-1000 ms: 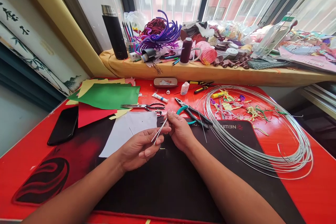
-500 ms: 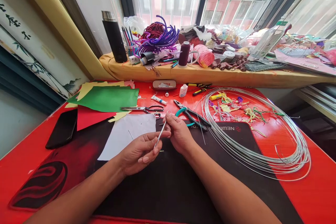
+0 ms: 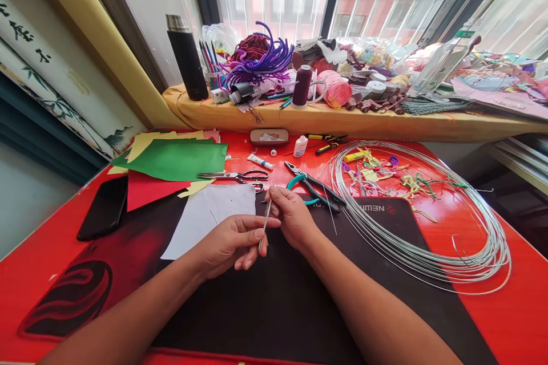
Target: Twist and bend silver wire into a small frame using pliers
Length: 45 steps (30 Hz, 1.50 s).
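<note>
Two bare hands meet over a black mat (image 3: 299,308) on a red counter (image 3: 505,308), sharing one thin metal wire piece (image 3: 266,218) between them. The right hand (image 3: 293,214) is closed in a pinch at its far end, just below a small loop. The left hand (image 3: 235,239) grips the near part lightly between thumb and fingers, forefinger stretched out toward the right hand.

The step in hand looks like shaping or adjusting the wire; the next move probably calls for a steady pinch at the loop while the near part is guided. A large wire coil (image 3: 496,245) lies to the right.

On the far windowsill (image 3: 192,117), a cup (image 3: 214,78) holds pens or brushes. The black thermos (image 3: 187,60) and the glasses case (image 3: 269,137) are closed (their contents can't be told).
</note>
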Available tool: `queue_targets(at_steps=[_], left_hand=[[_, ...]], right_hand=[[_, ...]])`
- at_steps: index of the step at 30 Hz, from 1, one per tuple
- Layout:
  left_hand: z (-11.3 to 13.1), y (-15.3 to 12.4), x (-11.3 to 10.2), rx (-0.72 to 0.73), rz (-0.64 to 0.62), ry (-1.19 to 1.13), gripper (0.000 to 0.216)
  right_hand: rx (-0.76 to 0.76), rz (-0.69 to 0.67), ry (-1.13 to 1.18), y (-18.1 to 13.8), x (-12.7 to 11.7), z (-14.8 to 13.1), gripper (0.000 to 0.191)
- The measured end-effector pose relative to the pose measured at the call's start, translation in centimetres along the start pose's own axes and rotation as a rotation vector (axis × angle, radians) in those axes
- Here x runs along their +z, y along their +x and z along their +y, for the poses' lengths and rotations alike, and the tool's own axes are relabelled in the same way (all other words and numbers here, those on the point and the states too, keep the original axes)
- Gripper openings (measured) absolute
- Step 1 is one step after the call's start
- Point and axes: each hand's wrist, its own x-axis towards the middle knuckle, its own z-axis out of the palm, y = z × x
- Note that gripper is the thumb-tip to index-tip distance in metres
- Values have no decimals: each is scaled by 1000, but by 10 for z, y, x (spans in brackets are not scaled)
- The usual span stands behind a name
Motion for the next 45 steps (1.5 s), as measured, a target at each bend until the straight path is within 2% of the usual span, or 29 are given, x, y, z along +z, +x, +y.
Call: queue_targets(at_steps=[8, 13, 20, 27, 32, 34, 41, 45], left_hand=[[6, -6, -6, -33, -47, 176, 41], [4, -3, -7, -5, -26, 236, 36], [6, -5, -4, -2, 28, 348, 41], [7, -10, 0, 12, 163, 705, 37], [7, -13, -1, 206, 272, 1144, 29], [7, -14, 0, 264, 294, 1224, 28], [8, -10, 1, 274, 330, 1106, 34], [9, -9, 0, 274, 373, 1058, 36]], right_hand=[[35, -55, -11, -1, -1, -1, 39], [16, -46, -69, -1, -3, 0, 39], [9, -39, -102, -1, -3, 0, 39], [-71, 1, -224, -3, 1, -1, 39], [-164, 62, -367, -5, 3, -3, 41], [-172, 69, -363, -5, 3, -4, 40], [-137, 23, -220, -4, 2, -8, 37], [-132, 43, -193, -3, 2, -6, 36]])
